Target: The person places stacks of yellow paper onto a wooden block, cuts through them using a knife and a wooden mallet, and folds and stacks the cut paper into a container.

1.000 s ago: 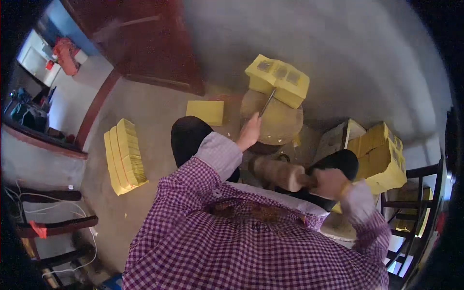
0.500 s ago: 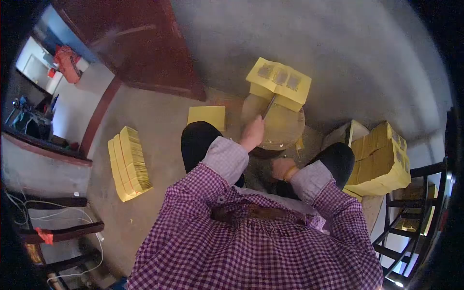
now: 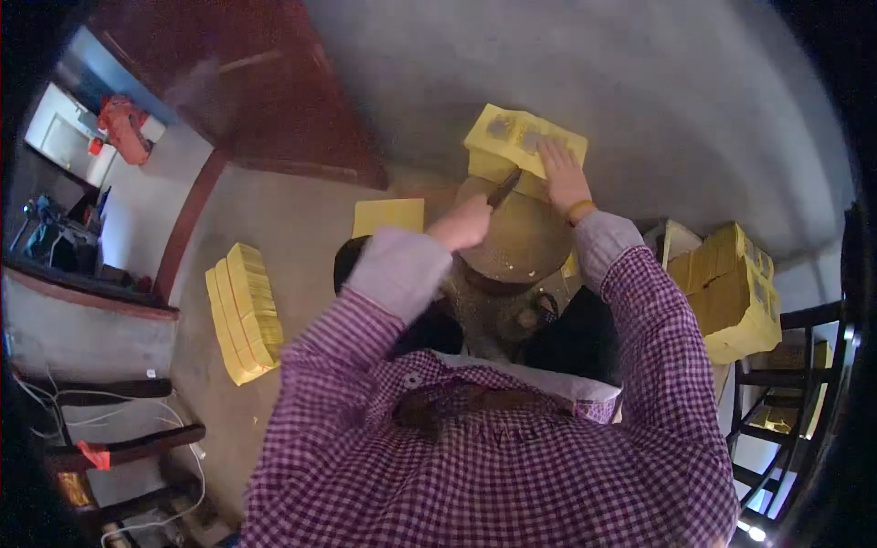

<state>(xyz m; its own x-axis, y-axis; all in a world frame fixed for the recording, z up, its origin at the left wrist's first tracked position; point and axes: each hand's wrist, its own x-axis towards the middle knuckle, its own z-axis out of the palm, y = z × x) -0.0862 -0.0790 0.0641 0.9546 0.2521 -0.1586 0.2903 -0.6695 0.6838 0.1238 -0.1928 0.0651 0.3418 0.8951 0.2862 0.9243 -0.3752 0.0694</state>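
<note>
Your left hand [image 3: 464, 224] is closed around a dark, slim tool [image 3: 504, 189], its far end slanting up to the near side of the yellow stack [image 3: 489, 142]. The end looks to meet the paper, though you can't tell from here how deep it sits, or whether it is in at all. Your right hand [image 3: 567, 187] is open and laid on the stack's right part, fingers pointing away from you and clamped on nothing.

The stack rests on the far part of the round block [image 3: 525, 248], close to the wall. Its top sheet carries grey patches, and your right fingers lie over some of them. Pale crumbs dot the near part of the block.

To do this well, press down evenly with that flat palm so the sheets stay together and the pile doesn't creep on the wood. Keep your fingertips to the side of the tool's line, as they are close to it now. Hold the tool firmly but without squeezing hard, and settle its angle before you put any force through it; a wandering tip would likely drag or tear the top sheets. If the stack rocks, square it up on the block first.

The tied yellow bundle [image 3: 242, 315] stands well apart on the floor [image 3: 196, 402] to your left, and a flat yellow piece [image 3: 388, 216] lies nearer the block, so neither crowds your hands.
</note>
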